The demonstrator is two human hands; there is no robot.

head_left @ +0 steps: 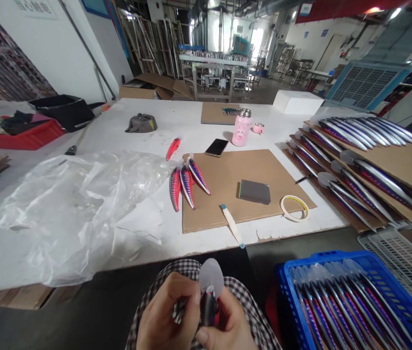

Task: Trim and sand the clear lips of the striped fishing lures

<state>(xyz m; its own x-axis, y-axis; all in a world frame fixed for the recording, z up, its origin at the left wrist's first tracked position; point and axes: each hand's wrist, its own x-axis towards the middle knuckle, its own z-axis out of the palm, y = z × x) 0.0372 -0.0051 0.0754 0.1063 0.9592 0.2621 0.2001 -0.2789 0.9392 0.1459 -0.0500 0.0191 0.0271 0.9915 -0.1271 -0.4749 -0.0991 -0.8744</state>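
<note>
Pinching a fishing lure (209, 308) between left hand (165, 311) and right hand (225, 326), both closed on its body

a fishing-lure workshop: rows of painted lures (344, 133) on cardboard boards (406, 163) beside a white workbench (162, 121).

We find the fishing lure (209, 306) glossy, its lip (211, 276) matt, translucent plastic. We record the cardboard sheet (220, 194) as rough brown paperboard, the sanding pad (254, 191) as matt and gritty, the checked cloth (259, 316) as woven, and the plastic bag (75, 218) as thin and crinkled.
</note>
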